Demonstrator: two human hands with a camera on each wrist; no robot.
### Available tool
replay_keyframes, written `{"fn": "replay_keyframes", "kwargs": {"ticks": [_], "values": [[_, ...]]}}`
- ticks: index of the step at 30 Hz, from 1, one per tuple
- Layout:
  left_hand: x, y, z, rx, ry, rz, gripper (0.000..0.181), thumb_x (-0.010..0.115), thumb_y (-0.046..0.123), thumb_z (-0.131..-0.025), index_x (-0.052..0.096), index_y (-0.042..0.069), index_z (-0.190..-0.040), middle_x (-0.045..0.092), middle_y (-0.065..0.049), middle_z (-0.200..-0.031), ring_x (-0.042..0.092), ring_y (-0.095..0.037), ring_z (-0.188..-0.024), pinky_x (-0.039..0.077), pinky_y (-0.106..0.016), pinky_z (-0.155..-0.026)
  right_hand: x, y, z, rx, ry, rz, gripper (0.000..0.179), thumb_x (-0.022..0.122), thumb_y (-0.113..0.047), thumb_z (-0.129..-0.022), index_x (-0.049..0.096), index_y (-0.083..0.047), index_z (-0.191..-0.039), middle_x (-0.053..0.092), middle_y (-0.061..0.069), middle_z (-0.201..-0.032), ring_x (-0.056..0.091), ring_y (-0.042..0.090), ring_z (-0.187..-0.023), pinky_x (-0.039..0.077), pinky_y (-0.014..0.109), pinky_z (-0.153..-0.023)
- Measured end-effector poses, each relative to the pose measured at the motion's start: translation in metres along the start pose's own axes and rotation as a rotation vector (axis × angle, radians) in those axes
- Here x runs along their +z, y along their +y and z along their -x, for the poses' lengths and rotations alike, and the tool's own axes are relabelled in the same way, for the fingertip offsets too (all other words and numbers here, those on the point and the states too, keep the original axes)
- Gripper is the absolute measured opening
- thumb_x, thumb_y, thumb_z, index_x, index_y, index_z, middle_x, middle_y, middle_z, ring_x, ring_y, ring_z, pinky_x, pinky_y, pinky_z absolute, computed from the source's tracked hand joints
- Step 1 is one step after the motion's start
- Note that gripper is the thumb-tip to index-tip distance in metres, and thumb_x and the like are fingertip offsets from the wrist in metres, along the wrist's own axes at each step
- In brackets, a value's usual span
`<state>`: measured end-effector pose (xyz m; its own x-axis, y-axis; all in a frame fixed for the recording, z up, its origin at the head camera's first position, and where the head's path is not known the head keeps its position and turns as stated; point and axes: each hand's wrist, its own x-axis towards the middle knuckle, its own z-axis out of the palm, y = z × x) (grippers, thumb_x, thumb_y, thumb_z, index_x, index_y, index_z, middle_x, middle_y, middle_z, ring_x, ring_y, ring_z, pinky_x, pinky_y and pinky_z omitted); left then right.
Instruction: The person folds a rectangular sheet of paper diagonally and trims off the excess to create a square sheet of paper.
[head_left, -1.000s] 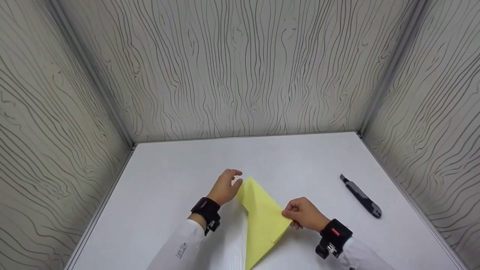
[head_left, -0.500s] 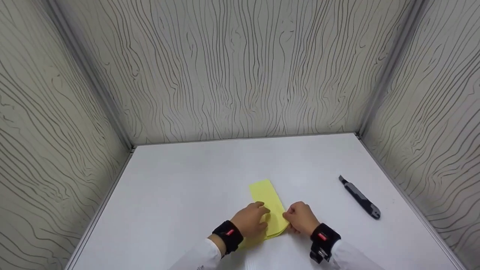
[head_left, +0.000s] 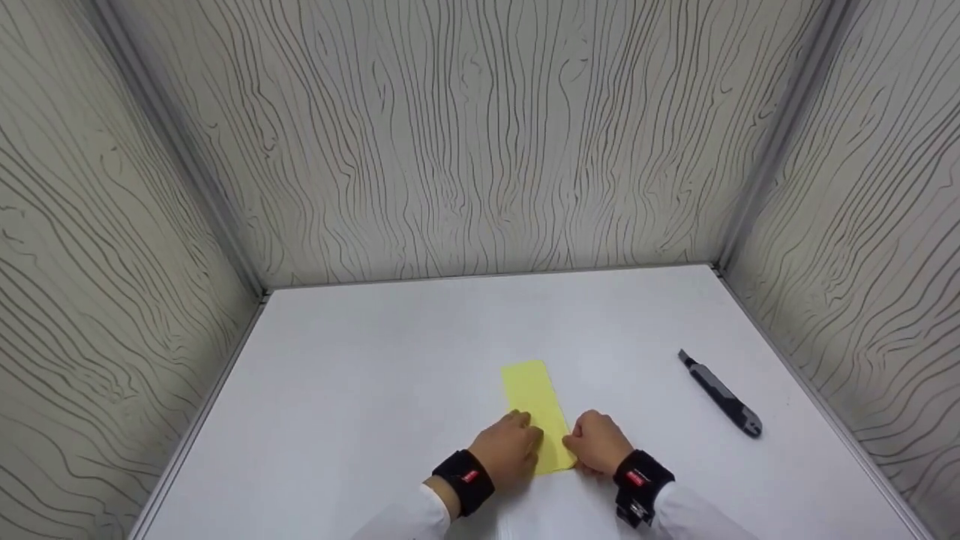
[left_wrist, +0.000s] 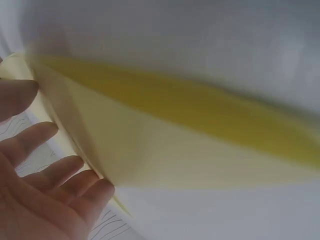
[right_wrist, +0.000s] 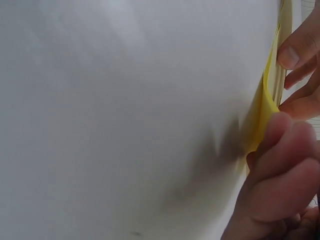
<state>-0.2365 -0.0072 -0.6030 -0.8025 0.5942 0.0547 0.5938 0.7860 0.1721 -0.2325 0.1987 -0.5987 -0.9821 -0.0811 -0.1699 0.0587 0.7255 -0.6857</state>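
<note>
Sleeves: white on both sides, the left sleeve [head_left: 409,517] and right sleeve [head_left: 697,516] running in from the near edge.
Wrist straps: black, each with a small red tag, left strap [head_left: 463,481] and right strap [head_left: 643,478] snug above the hands.
Left hand: here's the left hand [head_left: 508,451], laid over the paper's near left part, fingers loosely extended, tips touching the sheet, no grip on it.
Right hand: and the right hand [head_left: 598,444] is in tight, fingers curled, thumb and finger pinching the paper at its near right corner.
Yellow paper: the folded yellow paper [head_left: 534,394] lies between the two hands, a long strip leaning away to the left; layers part slightly at the pinched edge in the right wrist view.
Knife: out to the right, well apart from the hands, a grey-and-black utility knife [head_left: 721,396] slants, narrow tip toward the back.
Table: white tabletop [head_left: 360,360] beneath everything.
Back wall: pale back wall [head_left: 480,135], dark wood-grain lines all over.
</note>
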Motion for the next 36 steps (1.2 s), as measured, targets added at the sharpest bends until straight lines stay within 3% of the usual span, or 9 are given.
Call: {"fn": "replay_keyframes", "kwargs": {"ticks": [6,12,15,17,19,22,29,36], "values": [[0.003,-0.006,0.0,0.031,-0.023,0.008,0.022,0.072,0.021,-0.1,0.077,0.014,-0.121,0.07,-0.012,-0.137,0.065,-0.03,-0.135,0.057,-0.038,-0.11,-0.003,0.003,-0.003,-0.061,-0.025,0.049,0.027,0.074,-0.009,-0.092,0.059,-0.01,-0.071,0.06,-0.002,-0.051,0.051,0.008,-0.041,0.038,0.022,-0.041],[0.0,-0.011,-0.001,0.074,-0.053,0.003,0.023,0.072,0.021,-0.098,0.078,0.015,-0.12,0.07,-0.011,-0.137,0.064,-0.027,-0.134,0.057,-0.036,-0.11,-0.002,0.003,-0.005,-0.177,0.068,0.183,0.029,0.083,-0.01,-0.081,0.056,-0.013,-0.071,0.055,-0.004,-0.064,0.052,0.015,-0.058,0.039,0.031,-0.055],[-0.002,-0.011,0.0,0.076,-0.066,-0.002,0.025,0.072,0.023,-0.099,0.078,0.015,-0.122,0.069,-0.011,-0.14,0.064,-0.027,-0.136,0.056,-0.036,-0.111,-0.001,-0.002,-0.006,-0.248,0.084,0.227,0.025,0.087,-0.005,-0.078,0.064,-0.009,-0.086,0.063,0.002,-0.085,0.061,0.023,-0.079,0.052,0.04,-0.07],[-0.003,-0.011,0.001,0.074,-0.072,-0.004,0.027,0.072,0.024,-0.1,0.077,0.015,-0.125,0.069,-0.012,-0.143,0.063,-0.028,-0.139,0.056,-0.037,-0.111,-0.001,-0.002,-0.007,-0.298,0.059,0.263,0.029,0.087,-0.003,-0.08,0.07,-0.004,-0.104,0.071,0.012,-0.11,0.067,0.032,-0.103,0.058,0.05,-0.09],[-0.004,-0.011,0.001,0.073,-0.078,-0.006,0.029,0.072,0.025,-0.101,0.077,0.016,-0.128,0.068,-0.013,-0.146,0.062,-0.028,-0.141,0.056,-0.038,-0.112,0.0,-0.001,-0.008,-0.325,0.017,0.3,0.042,0.085,-0.004,-0.084,0.071,0.001,-0.124,0.067,0.021,-0.136,0.063,0.042,-0.128,0.053,0.06,-0.108],[-0.007,-0.012,0.002,0.067,-0.088,-0.009,0.032,0.071,0.027,-0.102,0.076,0.017,-0.133,0.067,-0.012,-0.149,0.061,-0.027,-0.143,0.055,-0.039,-0.113,0.0,0.003,-0.011,-0.352,-0.054,0.358,0.055,0.078,-0.009,-0.093,0.063,0.005,-0.144,0.055,0.026,-0.159,0.051,0.05,-0.148,0.042,0.068,-0.119],[-0.01,-0.014,0.003,0.066,-0.114,-0.022,0.037,0.071,0.031,-0.103,0.073,0.02,-0.138,0.065,-0.009,-0.153,0.059,-0.026,-0.146,0.053,-0.041,-0.116,-0.003,0.015,-0.01,-0.44,-0.129,0.442,0.06,0.067,-0.025,-0.103,0.054,0.007,-0.153,0.05,0.028,-0.163,0.045,0.054,-0.152,0.037,0.073,-0.12],[-0.01,-0.015,0.002,0.053,-0.122,-0.011,0.041,0.073,0.032,-0.099,0.073,0.021,-0.139,0.064,-0.009,-0.154,0.059,-0.026,-0.146,0.054,-0.041,-0.115,-0.002,0.021,-0.006,-0.469,-0.129,0.535,0.06,0.058,-0.031,-0.109,0.05,0.002,-0.159,0.047,0.024,-0.167,0.043,0.05,-0.155,0.034,0.073,-0.122]]}}
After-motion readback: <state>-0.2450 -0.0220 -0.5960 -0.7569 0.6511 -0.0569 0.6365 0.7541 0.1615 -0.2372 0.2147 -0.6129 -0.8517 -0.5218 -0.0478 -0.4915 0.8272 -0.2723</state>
